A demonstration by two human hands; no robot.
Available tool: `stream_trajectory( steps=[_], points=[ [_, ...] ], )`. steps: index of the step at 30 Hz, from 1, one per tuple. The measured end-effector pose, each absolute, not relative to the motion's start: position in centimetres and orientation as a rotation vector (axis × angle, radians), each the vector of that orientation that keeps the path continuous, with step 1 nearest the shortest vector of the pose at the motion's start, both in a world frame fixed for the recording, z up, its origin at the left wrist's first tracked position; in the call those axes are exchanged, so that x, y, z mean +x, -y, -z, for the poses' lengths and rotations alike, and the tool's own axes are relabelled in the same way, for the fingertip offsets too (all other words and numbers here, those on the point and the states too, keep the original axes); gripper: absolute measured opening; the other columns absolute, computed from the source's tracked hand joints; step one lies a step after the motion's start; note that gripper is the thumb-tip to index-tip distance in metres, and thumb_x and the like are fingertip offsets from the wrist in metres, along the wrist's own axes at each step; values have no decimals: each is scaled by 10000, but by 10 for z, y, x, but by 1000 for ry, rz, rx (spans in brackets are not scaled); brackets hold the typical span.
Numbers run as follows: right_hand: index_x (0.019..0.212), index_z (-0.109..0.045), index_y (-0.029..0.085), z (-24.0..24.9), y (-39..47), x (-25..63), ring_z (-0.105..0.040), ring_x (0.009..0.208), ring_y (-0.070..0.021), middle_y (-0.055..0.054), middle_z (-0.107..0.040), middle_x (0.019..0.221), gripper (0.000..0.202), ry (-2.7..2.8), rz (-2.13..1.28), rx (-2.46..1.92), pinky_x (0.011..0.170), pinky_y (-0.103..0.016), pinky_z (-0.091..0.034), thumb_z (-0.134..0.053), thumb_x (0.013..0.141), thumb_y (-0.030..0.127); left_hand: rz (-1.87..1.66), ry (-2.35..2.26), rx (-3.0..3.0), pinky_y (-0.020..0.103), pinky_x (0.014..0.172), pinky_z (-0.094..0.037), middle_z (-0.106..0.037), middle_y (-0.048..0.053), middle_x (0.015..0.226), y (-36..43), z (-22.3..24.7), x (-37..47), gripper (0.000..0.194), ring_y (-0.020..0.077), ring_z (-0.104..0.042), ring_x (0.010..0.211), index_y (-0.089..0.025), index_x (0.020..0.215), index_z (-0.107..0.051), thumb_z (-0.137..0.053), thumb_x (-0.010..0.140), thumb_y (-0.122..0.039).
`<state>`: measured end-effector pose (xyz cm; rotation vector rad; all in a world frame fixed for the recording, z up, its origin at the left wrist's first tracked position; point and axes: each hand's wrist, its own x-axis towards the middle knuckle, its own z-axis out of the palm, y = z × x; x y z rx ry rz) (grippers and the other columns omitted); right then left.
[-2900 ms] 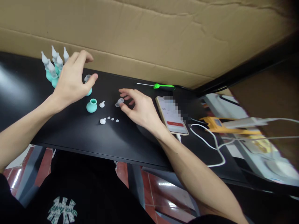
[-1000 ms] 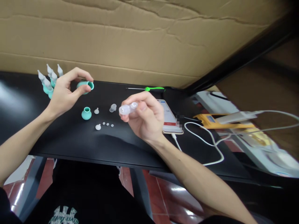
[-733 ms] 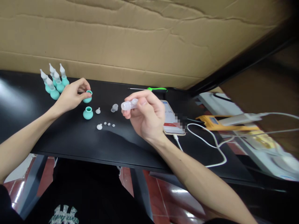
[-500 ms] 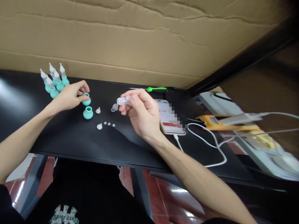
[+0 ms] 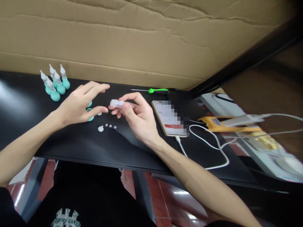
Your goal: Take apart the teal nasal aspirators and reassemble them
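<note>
Between the thumb and fingers of my right hand [image 5: 139, 118] is a small clear plastic tube [image 5: 116, 103], lying roughly level above the black table. My left hand [image 5: 81, 102] is open, thumb and fingers spread toward the tube without touching it. Beneath the left hand, two teal bulbs are partly covered; the nearer one [image 5: 90, 115] shows beside the thumb. A white cap [image 5: 100, 128] lies in front of them, with several tiny clear discs [image 5: 110, 126] to its right. Another white piece [image 5: 99, 113] is mostly hidden by the left thumb.
Several teal bulbs with clear pointed tips [image 5: 55, 95] stand at the back left. A green-handled screwdriver [image 5: 155, 91] lies near the cardboard wall [image 5: 106, 41]. On the right are a phone [image 5: 165, 119], a white cable [image 5: 224, 157] and a yellow tool [image 5: 211, 124].
My left hand has let go of the teal bulb and moved right, its fingers spreading. My right hand has shifted slightly left with the clear tube.
</note>
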<state>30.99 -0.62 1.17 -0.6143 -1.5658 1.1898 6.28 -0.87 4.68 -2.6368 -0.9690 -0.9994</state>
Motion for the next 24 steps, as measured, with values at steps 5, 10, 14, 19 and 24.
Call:
stream_trajectory(
  steps=[5,10,14,19,24],
  points=[
    [1089,-607,264,-9,15,312,-748,692,-142,35,-780,820,295,1752,-991,-557,670,-276,-608,-699,1057,542,1125,831,-2534,230,820,-564,-758,20,980,33,-44,86,230,125,-733,888,-181,1229,-705,-578,1140,-350],
    [1230,-715,234,-10,16,316,-785,858,-181,-49,-843,1085,209,1991,-285,-560,792,-316,-646,-757,1033,290,1037,770,-2436,220,712,-544,-727,26,902,36,-45,90,291,114,-695,780,-140,1082,-711,-513,1165,-335],
    [1321,-773,241,-11,18,315,-794,864,-189,-52,-869,1081,302,2006,-67,-556,816,-327,-657,-697,1041,158,960,742,-2357,225,672,-534,-710,23,836,37,-45,92,309,118,-681,727,-120,1037,-699,-517,1162,-336],
    [1332,-805,242,-9,20,315,-811,796,-204,-54,-882,985,353,1945,129,-505,739,-331,-662,-729,1007,124,1000,802,-2338,220,633,-498,-687,5,790,45,-44,98,323,104,-649,670,-124,971,-687,-509,1166,-311],
    [1234,-832,226,-8,23,314,-816,744,-203,-51,-880,916,306,1906,245,-521,683,-318,-637,-745,980,79,1001,835,-2344,209,625,-469,-659,-12,754,50,-43,102,326,92,-627,630,-119,952,-682,-526,1161,-315]
  ],
)
